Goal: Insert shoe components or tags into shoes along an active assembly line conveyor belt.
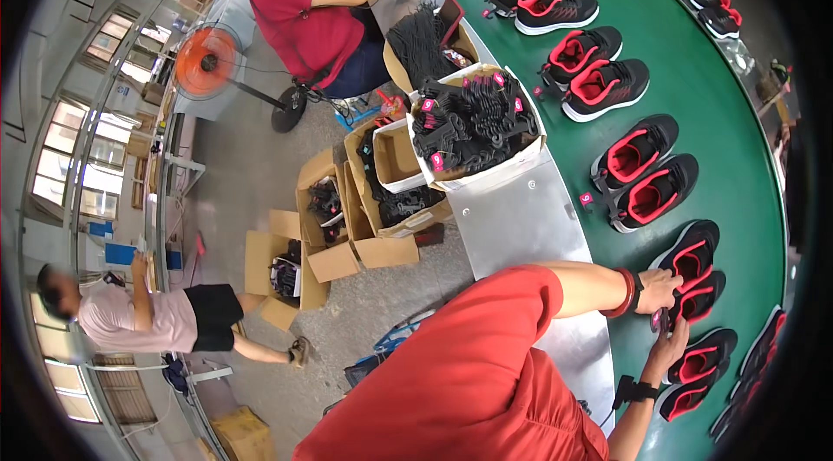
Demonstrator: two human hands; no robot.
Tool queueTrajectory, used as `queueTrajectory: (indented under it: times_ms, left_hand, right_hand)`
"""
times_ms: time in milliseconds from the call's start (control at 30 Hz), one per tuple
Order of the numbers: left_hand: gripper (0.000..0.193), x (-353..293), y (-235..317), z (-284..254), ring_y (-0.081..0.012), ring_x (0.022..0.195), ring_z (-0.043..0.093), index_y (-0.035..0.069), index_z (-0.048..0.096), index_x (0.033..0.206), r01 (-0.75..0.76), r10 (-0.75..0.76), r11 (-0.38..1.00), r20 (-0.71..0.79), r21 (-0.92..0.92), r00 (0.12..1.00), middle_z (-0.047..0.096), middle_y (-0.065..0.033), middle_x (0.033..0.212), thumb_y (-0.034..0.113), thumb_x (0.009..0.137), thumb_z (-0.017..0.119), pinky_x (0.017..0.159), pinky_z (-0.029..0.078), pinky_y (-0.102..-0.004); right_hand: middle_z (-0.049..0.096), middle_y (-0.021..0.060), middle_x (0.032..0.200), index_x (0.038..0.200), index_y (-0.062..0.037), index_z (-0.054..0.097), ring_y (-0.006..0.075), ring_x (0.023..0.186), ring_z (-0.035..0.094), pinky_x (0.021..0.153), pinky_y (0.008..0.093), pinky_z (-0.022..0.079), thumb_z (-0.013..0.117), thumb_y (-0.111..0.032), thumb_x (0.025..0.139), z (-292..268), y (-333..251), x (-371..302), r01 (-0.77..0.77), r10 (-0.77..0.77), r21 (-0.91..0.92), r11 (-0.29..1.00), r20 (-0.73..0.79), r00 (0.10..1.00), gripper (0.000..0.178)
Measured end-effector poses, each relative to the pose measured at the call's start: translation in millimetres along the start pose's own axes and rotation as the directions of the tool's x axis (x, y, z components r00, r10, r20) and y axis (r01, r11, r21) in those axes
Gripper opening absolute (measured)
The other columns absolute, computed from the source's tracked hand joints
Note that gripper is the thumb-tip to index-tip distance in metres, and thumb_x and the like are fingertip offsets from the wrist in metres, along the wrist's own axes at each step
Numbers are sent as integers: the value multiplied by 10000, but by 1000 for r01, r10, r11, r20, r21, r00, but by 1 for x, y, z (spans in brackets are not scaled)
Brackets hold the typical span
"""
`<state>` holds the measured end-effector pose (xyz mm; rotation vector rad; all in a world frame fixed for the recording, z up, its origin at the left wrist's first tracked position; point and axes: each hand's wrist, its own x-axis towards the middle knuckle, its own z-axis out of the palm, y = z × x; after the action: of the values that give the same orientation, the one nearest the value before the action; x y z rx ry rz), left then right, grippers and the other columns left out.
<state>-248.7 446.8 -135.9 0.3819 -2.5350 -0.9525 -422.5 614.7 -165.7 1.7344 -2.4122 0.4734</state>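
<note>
Beside the smooth green conveyor belt [737, 157] runs a shiny metal desk [529, 222], bearing an open white cardboard carton [499, 170] heaped with hard black, hook-shaped plastic hangers [473, 127]. On the belt sits a pair of black textile-looking sneakers [694, 255] with red linings, the left hand [658, 290] bent over their heel end and the right hand [666, 348] narrowed near a small dark piece [659, 320] with a pink mark; which hand holds it I cannot tell. The step looks like attaching that piece, so the next move calls for steadying a rounded heel.
</note>
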Motion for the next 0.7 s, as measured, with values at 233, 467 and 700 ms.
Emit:
queueTrajectory:
  times_ms: [233,467,700]
  left_hand:
    - [317,-16,-19,-46,-349,1078,573,200,678,1128,-148,154,988,323,-46,934,588,-150,1170,186,818,616,837,490,-470]
    - [366,17,11,-94,-354,1002,577,97,634,1158,-197,181,910,78,365,980,543,-191,1276,33,808,547,830,474,-441]
    - [483,92,98,9,-327,979,592,69,570,1231,-477,451,878,260,42,854,562,-143,1224,-52,764,562,829,505,-431]
  right_hand:
    - [443,132,1436,1362,-90,511,305,1282,480,1073,371,406,638,108,767,-20,-48,24,-181,115,355,917,199,973,639]
    - [593,127,820,895,-29,606,321,750,595,693,402,487,690,-58,800,-139,-49,-37,-497,428,413,764,253,868,130]
    - [613,125,922,949,-56,609,347,893,594,773,425,482,764,-111,701,-177,-49,-182,-611,512,194,768,388,767,297]
